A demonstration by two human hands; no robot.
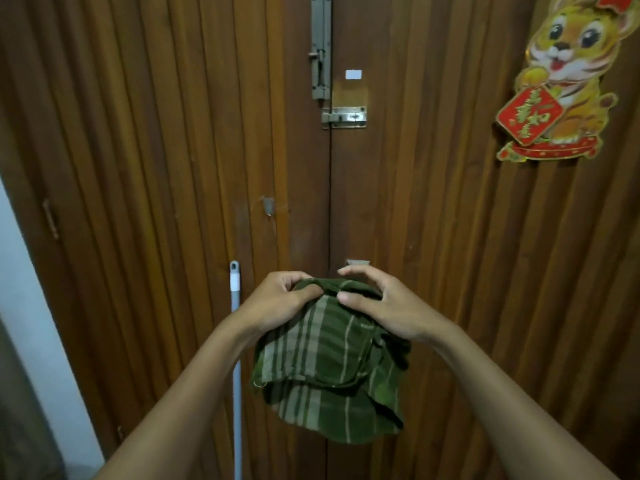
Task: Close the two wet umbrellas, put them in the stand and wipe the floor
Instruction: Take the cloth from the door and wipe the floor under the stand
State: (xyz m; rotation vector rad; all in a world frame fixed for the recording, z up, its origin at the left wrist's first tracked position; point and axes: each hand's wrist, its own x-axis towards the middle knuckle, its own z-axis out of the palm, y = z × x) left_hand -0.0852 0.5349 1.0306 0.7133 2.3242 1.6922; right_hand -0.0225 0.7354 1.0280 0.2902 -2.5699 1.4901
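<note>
A dark green cloth with pale stripes [329, 368] hangs in front of me, bunched at its top edge. My left hand [277, 303] grips that top edge from the left, fingers curled into the fabric. My right hand [377, 303] pinches the same edge from the right, thumb pressed on the cloth. The cloth droops below both hands in loose folds. No umbrella, stand or floor shows in the head view.
A brown slatted wooden double door [433, 220] fills the view, with metal bolts [320, 57] and a latch [344, 116] near its middle seam. A grey-white pole handle [235, 358] leans against the door left of the cloth. A tiger decoration [561, 81] hangs at upper right. A white wall [27, 289] lies at left.
</note>
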